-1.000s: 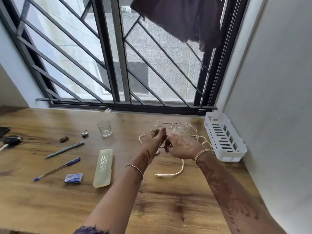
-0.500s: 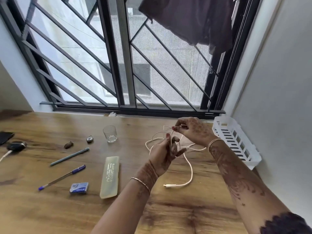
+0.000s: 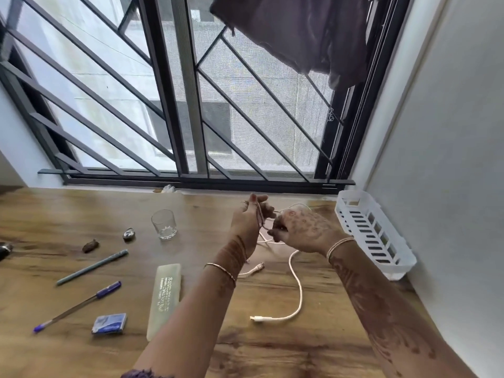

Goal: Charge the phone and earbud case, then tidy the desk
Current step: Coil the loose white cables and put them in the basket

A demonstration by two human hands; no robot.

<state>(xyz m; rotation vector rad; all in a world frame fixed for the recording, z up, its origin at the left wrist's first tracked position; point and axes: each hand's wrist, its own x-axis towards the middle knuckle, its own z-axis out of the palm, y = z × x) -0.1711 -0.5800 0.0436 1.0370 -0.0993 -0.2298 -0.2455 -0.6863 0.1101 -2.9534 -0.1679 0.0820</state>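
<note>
A white charging cable (image 3: 297,285) trails across the wooden desk (image 3: 272,350), one plug end lying near the front and a second plug end beside my left wrist. My left hand (image 3: 248,219) is raised upright with turns of the cable wound around its palm and fingers. My right hand (image 3: 302,230) is close beside it, pinching the cable just right of the left palm. Neither a phone nor an earbud case can be identified; a dark object (image 3: 4,251) is cut off at the left edge.
A white slotted basket (image 3: 373,236) stands against the right wall. Left of my arms lie a glass (image 3: 164,224), a pale pen case (image 3: 164,296), two pens (image 3: 92,267), a blue eraser (image 3: 109,323) and two small items (image 3: 128,233). A barred window runs behind the desk.
My right hand came down from above the coil to beside my left palm, bringing cable with it. More cable is wound on the left hand; the loose tail shifted on the desk.
</note>
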